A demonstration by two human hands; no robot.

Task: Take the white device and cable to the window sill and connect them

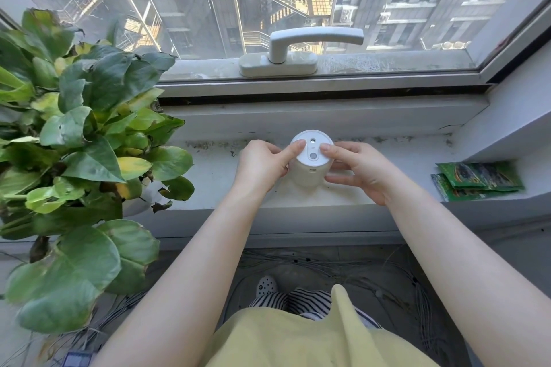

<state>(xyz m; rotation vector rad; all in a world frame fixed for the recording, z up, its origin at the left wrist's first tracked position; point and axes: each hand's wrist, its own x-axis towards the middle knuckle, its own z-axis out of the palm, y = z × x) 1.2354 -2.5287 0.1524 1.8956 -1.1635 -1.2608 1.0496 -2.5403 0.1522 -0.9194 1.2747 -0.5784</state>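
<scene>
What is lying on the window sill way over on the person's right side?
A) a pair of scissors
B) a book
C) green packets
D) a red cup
C: a small pile of green packets lies on the window sill, off to the right of the right hand and the white device.

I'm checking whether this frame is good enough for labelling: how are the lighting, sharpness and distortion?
Head view: even daylight from the window, no harsh glare; the white device and both hands, left and right, are sharp, and a small port shows on the device's side. Wide-angle distortion bows the window frame and sill. The plant leaves blur slightly at the lower left edge.
</scene>
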